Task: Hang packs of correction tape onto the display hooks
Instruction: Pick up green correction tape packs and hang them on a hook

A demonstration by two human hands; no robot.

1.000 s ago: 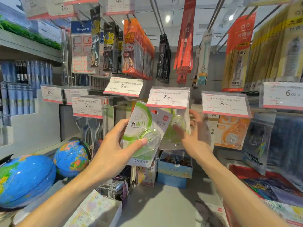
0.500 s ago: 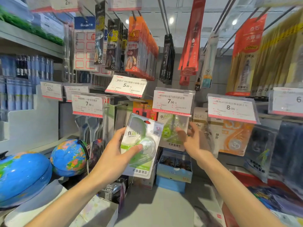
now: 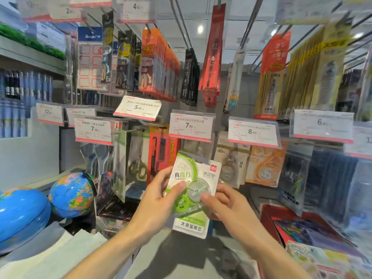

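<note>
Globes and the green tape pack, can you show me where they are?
small globe (image 3: 71,195), head view, on its blue and orange front.
big globe (image 3: 20,214), head view, on its blue side.
green tape pack (image 3: 193,190), head view, on its clear round dispenser.

At my lower left I see two blue globes (image 3: 70,195), one beside the other, on a pale shelf (image 3: 60,256). Above them hang white price tags with red edges; I can read 7.90 (image 3: 93,129), and further right 5.00 (image 3: 137,107) and 8.00 (image 3: 252,130). Between these tags a pair of scissors (image 3: 137,168) hangs in a clear pack, next to a red pack (image 3: 159,152) with a dark pen-like thing inside. On the upper row there is a thick bundle of orange packs (image 3: 159,65), then black packs (image 3: 190,77), and yellow packs (image 3: 314,73) at the right. An orange and white pack (image 3: 265,166) hangs under the 8.00 tag.
</note>
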